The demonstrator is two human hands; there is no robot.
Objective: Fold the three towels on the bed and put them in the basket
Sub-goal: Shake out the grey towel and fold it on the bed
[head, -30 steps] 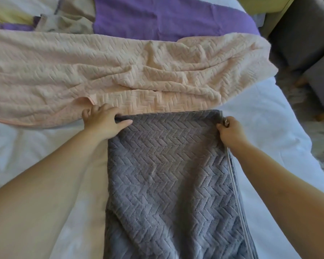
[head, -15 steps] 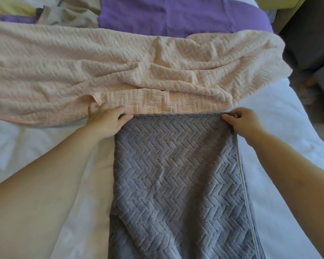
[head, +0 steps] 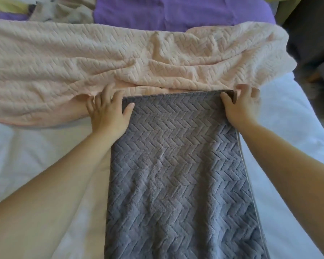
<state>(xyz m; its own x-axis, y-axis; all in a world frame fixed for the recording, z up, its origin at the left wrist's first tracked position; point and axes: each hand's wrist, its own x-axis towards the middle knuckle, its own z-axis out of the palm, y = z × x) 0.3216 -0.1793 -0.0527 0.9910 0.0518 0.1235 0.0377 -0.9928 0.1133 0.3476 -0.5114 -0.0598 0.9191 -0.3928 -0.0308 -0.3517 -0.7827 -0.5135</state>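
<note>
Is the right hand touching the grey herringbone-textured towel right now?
Touching. The head view shows the right hand at the far right corner of the grey herringbone-textured towel, thumb lying on the fabric with no gap.

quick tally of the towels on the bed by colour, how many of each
grey towel: 1
pink towel: 1
purple towel: 1
total: 3
Not counted: the crumpled beige cloth at the top left, as I cannot tell whether it is a towel.
</note>
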